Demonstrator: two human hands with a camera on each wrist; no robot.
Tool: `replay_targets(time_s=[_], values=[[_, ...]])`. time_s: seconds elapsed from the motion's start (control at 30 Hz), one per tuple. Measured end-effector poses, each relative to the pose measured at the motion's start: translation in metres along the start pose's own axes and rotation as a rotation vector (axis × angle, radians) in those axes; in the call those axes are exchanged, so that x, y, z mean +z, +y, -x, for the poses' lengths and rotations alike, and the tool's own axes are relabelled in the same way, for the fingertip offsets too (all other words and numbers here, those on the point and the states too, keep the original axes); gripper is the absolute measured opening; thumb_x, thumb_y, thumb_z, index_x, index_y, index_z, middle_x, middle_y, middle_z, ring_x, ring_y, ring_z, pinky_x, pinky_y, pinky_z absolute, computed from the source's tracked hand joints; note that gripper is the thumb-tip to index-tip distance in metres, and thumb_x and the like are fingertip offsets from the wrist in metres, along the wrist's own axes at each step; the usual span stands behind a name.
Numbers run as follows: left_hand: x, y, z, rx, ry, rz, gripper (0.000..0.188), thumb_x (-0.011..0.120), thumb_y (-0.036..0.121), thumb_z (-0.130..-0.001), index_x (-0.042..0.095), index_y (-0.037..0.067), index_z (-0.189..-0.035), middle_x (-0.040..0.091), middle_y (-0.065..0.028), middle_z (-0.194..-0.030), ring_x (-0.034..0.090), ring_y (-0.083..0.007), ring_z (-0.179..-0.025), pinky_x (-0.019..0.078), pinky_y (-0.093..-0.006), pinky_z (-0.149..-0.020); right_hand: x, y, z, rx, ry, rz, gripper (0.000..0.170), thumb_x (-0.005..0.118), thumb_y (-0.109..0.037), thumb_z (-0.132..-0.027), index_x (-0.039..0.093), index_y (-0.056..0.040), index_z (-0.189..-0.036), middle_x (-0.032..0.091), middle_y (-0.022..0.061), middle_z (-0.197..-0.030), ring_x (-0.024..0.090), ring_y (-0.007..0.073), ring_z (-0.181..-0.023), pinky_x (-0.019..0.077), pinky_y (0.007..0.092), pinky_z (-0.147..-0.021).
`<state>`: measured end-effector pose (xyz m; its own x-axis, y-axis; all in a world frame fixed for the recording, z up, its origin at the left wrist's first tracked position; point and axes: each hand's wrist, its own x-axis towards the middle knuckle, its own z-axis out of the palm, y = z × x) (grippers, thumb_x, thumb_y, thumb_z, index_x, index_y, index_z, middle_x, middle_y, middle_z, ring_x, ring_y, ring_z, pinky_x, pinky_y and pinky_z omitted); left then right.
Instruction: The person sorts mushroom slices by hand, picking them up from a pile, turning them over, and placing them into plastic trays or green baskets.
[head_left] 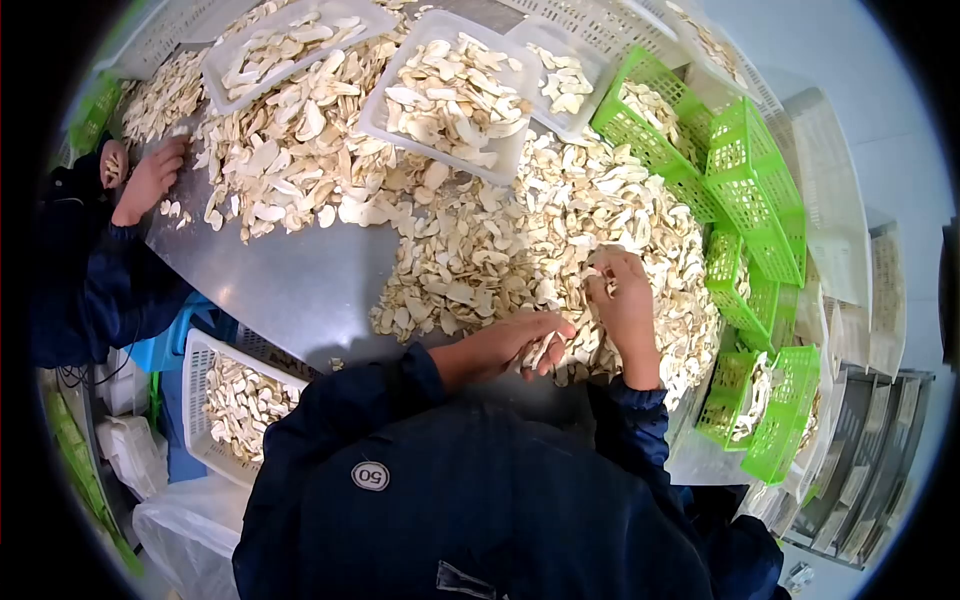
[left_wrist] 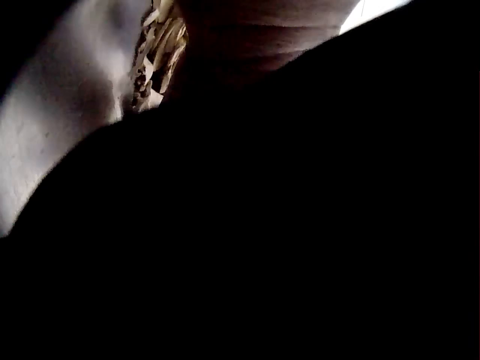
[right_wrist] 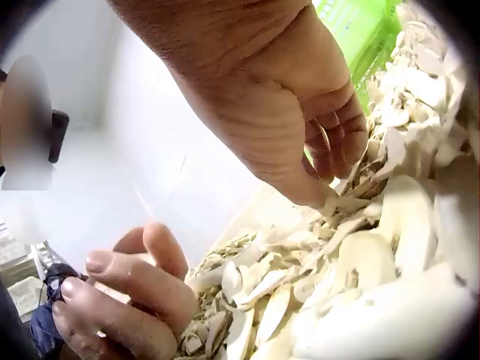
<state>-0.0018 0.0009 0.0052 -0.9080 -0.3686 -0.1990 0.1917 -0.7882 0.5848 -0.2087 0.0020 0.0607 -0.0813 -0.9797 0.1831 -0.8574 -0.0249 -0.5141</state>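
Observation:
A wide heap of pale dried mushroom slices (head_left: 470, 270) covers the metal table in front of me. My left hand (head_left: 505, 345) is at the heap's near edge, palm turned up, fingers curled round a few mushroom slices (head_left: 543, 350). In the right wrist view the left hand (right_wrist: 127, 300) shows its bent fingers at the lower left. My right hand (head_left: 625, 300) reaches down onto the heap just right of the left one, thumb and fingertips pinching at a slice (right_wrist: 349, 201). Dark sleeve fills most of the left wrist view, with part of the left wrist (left_wrist: 262, 34) above it.
Clear plastic tubs (head_left: 375, 110) of slices stand on the far side. Green baskets (head_left: 755, 190) line the right edge. Another person's hand (head_left: 150, 182) is at the table's left. A white basket (head_left: 195, 400) of slices stands below the table edge.

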Motion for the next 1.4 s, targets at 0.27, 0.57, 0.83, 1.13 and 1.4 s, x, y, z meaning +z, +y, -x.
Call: replay_targets(time_s=[0.27,0.57,0.83,1.13,1.4], values=[[0.009,0.011,0.004,-0.128,0.050,0.171,0.034,0.048,0.037,-0.102,0.058,0.008,-0.117,0.067,-0.0062,-0.094,0.065,-0.0122,-0.071,0.0488,-0.0242,-0.051,-0.032,-0.003,0.016,0.294,-0.467,-0.649,0.013,0.068,-0.012,-0.094,0.068,-0.0027,-0.102,0.062,-0.0049,-0.084,0.051,0.0033,-0.072,0.0420,0.0207,-0.063],[-0.003,0.001,-0.001,-0.151,-0.099,-0.004,0.036,0.052,0.036,-0.101,0.055,0.006,-0.121,0.063,-0.0043,-0.094,0.060,-0.0100,-0.072,0.0490,-0.0225,-0.053,-0.003,0.035,-0.025,-0.065,0.162,0.355,0.020,0.071,-0.009,-0.083,0.068,-0.0054,-0.103,0.067,0.0121,-0.092,0.065,0.0298,-0.080,0.0521,0.0381,-0.072],[0.012,0.009,0.004,-0.200,0.043,0.190,0.040,0.050,0.039,-0.102,0.052,0.005,-0.125,0.063,-0.0036,-0.098,0.062,-0.0098,-0.075,0.0471,-0.0201,-0.050,-0.035,0.014,-0.001,0.292,-0.398,-0.531,0.010,0.068,-0.009,-0.093,0.068,-0.0041,-0.101,0.061,-0.0043,-0.079,0.052,0.0056,-0.073,0.0430,0.0217,-0.065],[-0.002,-0.001,-0.004,-0.140,-0.008,0.082,0.028,0.053,0.026,-0.102,0.057,0.002,-0.115,0.061,-0.0045,-0.087,0.057,-0.0092,-0.067,0.0463,-0.0216,-0.046,-0.005,0.037,-0.041,-0.260,0.052,0.359,0.031,0.068,-0.001,-0.078,0.067,-0.0052,-0.108,0.059,0.0163,-0.125,0.053,0.0407,-0.116,0.0458,0.0466,-0.098],[-0.002,-0.003,-0.004,-0.149,-0.050,0.104,0.025,0.053,0.023,-0.101,0.057,0.001,-0.113,0.060,-0.0047,-0.085,0.056,-0.0084,-0.066,0.0450,-0.0198,-0.045,-0.031,0.022,-0.026,0.027,-0.069,0.164,0.013,0.070,-0.008,-0.084,0.070,-0.0008,-0.096,0.069,0.0117,-0.084,0.063,0.0263,-0.075,0.0503,0.0346,-0.072]])
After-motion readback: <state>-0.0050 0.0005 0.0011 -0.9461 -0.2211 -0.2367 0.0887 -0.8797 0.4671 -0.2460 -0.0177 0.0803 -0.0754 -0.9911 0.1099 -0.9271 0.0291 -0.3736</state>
